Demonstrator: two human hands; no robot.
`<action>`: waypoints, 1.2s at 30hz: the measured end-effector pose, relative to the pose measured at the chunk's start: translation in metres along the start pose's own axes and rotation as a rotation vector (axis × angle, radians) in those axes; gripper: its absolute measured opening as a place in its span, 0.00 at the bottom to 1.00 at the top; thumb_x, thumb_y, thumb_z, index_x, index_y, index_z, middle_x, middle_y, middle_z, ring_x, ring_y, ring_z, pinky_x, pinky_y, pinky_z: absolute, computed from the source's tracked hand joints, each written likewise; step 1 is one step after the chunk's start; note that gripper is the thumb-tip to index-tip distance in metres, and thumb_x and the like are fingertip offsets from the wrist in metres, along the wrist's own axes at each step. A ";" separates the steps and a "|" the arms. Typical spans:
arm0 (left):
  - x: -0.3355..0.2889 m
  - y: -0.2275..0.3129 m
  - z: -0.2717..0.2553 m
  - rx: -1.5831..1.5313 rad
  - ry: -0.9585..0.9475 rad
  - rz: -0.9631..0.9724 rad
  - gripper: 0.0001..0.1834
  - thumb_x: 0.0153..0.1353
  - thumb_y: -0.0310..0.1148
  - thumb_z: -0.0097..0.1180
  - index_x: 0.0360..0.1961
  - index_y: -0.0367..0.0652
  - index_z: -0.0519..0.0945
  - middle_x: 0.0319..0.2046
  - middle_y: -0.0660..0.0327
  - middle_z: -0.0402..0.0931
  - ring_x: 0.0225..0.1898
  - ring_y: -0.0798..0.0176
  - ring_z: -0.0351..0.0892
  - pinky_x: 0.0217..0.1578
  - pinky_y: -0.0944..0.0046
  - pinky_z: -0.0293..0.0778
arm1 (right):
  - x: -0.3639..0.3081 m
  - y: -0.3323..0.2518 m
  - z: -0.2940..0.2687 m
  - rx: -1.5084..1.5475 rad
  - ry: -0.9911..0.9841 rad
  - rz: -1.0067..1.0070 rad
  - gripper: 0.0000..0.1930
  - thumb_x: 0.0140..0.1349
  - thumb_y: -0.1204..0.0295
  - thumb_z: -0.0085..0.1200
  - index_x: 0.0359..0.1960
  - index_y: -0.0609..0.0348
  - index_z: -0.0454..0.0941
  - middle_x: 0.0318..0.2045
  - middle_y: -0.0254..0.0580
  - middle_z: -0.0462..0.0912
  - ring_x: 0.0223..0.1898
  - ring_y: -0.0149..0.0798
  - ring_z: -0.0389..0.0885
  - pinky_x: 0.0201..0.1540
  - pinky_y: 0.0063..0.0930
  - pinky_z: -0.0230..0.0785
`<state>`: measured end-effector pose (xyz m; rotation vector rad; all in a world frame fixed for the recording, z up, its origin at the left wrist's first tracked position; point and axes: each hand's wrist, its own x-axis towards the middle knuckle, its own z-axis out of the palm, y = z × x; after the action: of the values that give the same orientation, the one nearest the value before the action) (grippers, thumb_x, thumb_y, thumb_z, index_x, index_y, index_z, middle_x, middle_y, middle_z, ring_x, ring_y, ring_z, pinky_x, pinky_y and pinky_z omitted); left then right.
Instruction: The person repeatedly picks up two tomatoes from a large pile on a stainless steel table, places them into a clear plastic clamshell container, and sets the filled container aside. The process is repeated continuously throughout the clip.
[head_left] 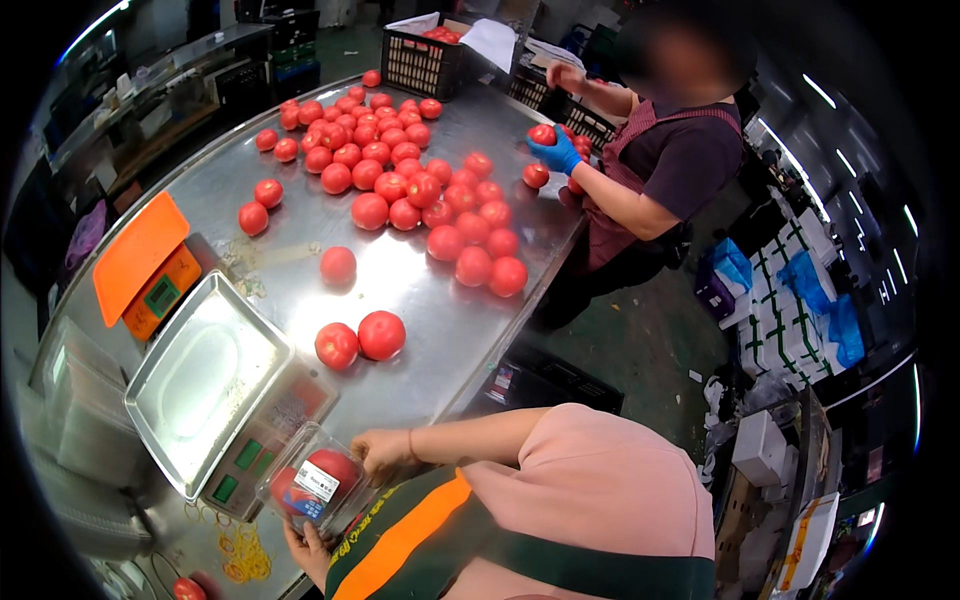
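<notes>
Left hand (308, 552) and right hand (382, 456) grip a clear plastic box (317, 482) of tomatoes (337, 465) between them, left at its near end, right curled against its right side. I see it just beside the weighing scale (210, 385), loose tomatoes (375, 152) beyond on the surface (445, 330).

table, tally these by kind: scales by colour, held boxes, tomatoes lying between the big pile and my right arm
Orange scale: 1
Silver scale: 1
Held box: 1
Tomatoes there: 3
Total: 6
</notes>
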<state>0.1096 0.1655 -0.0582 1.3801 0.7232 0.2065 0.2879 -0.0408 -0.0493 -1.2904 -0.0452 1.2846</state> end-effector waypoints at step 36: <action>-0.050 -0.014 -0.091 -1.230 0.015 0.059 0.39 0.56 0.62 0.48 0.57 0.40 0.63 0.43 0.50 0.72 0.42 0.49 0.73 0.40 0.51 0.72 | 0.159 0.002 0.182 -1.623 -0.362 -1.008 0.08 0.54 0.73 0.46 0.33 0.57 0.75 0.31 0.45 0.77 0.33 0.49 0.80 0.33 0.42 0.74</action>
<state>0.0152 0.2101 -0.0561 0.2204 0.4092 0.5891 0.2285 0.1915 -0.0781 -1.8057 -2.0438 0.3467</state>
